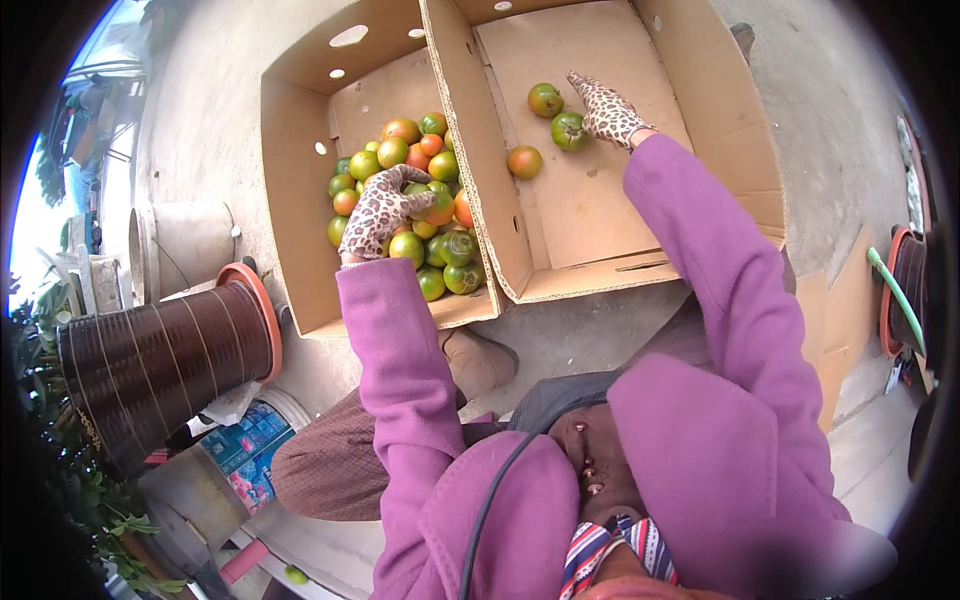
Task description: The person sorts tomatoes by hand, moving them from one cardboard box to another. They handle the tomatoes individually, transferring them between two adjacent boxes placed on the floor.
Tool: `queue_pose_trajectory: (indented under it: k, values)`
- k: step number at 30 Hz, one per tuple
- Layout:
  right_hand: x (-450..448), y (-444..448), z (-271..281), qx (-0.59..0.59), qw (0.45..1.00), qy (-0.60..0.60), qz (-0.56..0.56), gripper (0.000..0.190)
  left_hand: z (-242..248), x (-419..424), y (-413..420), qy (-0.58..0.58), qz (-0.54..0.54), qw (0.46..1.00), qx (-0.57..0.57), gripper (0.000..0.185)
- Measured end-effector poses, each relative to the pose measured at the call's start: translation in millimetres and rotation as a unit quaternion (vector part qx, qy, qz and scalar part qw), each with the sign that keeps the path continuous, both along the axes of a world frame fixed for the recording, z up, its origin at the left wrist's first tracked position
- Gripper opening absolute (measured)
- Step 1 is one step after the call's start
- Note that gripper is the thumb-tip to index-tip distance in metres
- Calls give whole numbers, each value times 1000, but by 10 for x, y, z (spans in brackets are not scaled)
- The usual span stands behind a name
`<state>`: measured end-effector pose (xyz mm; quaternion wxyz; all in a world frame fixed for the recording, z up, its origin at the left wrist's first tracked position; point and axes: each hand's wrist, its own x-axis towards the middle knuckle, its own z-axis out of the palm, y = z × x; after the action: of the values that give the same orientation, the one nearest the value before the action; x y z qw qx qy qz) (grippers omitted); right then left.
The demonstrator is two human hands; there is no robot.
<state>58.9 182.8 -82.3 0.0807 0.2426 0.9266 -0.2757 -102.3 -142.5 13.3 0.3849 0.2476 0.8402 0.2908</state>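
Observation:
Two cardboard boxes stand side by side on the ground. The left cardboard box [296,195] holds a pile of green, orange and red tomatoes [407,247]. My left hand [382,210], in a leopard-print glove, rests on that pile with its fingers curled at a tomato; whether it grips one cannot be told. Inside the right cardboard box [712,97] lie a green-orange tomato [545,99], a green tomato [568,131] and an orange tomato [524,162]. My right hand [609,112], gloved alike, is just right of the green tomato, fingers extended and holding nothing visible.
At the left, a pale bucket [191,244] lies on its side near a dark ribbed pot [172,352] with an orange rim. Flat cardboard [836,307] lies at the right, near another dark pot [911,292]. My shoe [478,362] is close below the left box.

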Motion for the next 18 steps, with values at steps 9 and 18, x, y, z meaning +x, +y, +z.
queue_pose_trajectory:
  k: [9, 18]
  values:
    - [-86, -28, 441, 72, 991, 112, 30, 72, 313, 163, 123, -262, 176, 843, 436, 36]
    - [-87, -592, 1259, -143, 907, 392, 66, 64, 316, 423, 911, -224, 142, 811, 522, 45]
